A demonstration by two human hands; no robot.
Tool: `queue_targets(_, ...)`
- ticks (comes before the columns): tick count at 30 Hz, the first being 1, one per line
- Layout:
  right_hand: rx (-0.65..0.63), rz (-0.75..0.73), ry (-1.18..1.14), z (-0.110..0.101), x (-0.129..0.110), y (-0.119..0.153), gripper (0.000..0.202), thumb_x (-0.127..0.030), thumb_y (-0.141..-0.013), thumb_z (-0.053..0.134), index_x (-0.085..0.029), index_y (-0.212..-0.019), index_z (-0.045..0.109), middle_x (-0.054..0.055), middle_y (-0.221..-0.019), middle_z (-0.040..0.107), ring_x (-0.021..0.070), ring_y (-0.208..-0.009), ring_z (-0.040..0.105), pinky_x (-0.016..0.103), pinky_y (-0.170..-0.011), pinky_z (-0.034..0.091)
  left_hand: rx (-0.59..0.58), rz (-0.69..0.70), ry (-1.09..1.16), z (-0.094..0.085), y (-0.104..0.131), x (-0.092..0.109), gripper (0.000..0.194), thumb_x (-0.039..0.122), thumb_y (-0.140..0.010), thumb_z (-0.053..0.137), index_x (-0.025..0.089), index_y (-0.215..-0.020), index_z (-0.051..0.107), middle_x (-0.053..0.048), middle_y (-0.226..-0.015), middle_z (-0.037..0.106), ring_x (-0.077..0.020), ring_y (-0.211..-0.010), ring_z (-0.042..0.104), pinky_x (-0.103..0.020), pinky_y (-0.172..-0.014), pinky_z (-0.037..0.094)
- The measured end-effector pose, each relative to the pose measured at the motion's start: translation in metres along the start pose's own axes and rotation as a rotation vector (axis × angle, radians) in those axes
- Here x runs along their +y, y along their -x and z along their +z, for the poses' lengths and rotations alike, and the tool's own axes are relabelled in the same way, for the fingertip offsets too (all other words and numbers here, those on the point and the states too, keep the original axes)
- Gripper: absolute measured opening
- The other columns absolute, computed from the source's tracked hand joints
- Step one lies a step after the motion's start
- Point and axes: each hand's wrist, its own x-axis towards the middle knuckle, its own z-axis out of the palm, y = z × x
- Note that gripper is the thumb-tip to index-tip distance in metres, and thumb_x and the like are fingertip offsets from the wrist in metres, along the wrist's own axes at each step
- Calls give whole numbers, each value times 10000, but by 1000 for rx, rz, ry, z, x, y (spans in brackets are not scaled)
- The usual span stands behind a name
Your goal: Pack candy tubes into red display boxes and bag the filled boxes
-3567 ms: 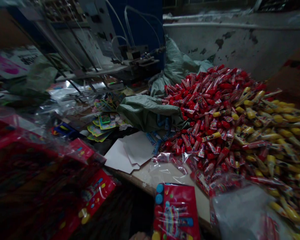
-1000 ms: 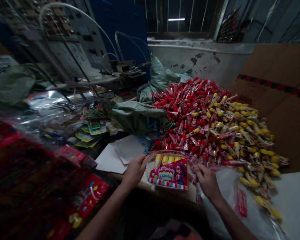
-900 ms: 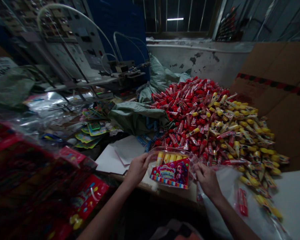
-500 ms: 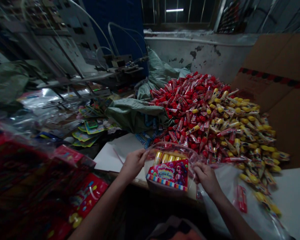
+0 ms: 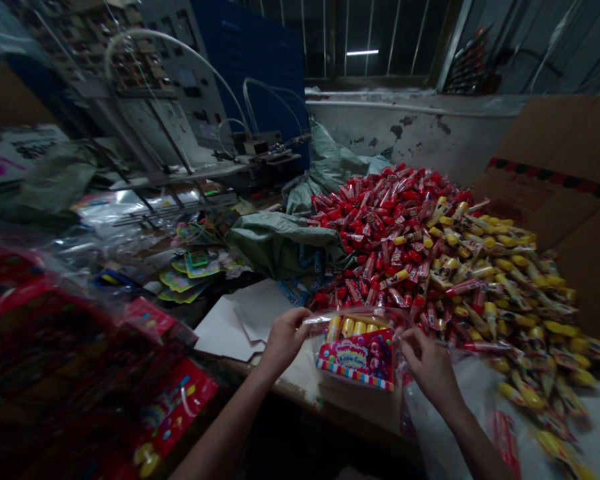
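Between my two hands lies a clear plastic bag with a red bubble gum box inside it. Several yellow-capped tubes stand in a row in the box. My left hand pinches the bag's upper left edge between thumb and fingers. At the bag's upper right edge, my right hand is closed on the plastic in a pinch. The bag is over the near edge of the table. Just beyond it rises a heap of red wrapped tubes and yellow wrapped tubes.
Packed red boxes in plastic are stacked at the left. A green sack lies beside the heap, with blue tubes near it. White paper covers part of the table. Behind stand a machine and a cardboard box.
The view has shifted, so the scene sits lower and further right. Both hands still grip the bag, which now looks flatter around the box.
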Motion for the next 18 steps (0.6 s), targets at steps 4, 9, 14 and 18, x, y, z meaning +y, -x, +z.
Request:
queue_targets(4,81,-30,-200,-4,-15,-14,360,-482,-798,557,-212,-1027,621,58,-918,703,223,-825,663,337,-748,511,44,104,266,-4,3,5,229,335,-784,592,176,-830,749,-82,-879,718,-192,-842,644,-283,-759,478)
queue_targets(9,130,-36,-392,-16,-19,-37,345,-506,-809,582,-173,-845,666,36,-729,676,193,-691,628,279,-642,484,22,-52,596,1,6,10,211,366,-770,649,172,-797,727,-59,-851,733,-178,-797,654,-275,-719,518)
queue_targets(14,408,-153,-132,-31,-31,-43,304,-450,-855,563,-169,-860,678,55,-783,677,201,-724,624,307,-694,482,62,-159,803,7,8,14,238,395,-742,689,158,-752,686,-32,-788,715,-130,-678,625,-219,-600,510)
queue_targets(18,620,-533,131,-17,-71,-25,169,-283,-900,553,-187,-954,682,79,-899,681,209,-847,619,343,-817,471,141,-226,855,13,10,23,241,383,-704,714,146,-738,688,-29,-724,700,-129,-649,613,-211,-568,497)
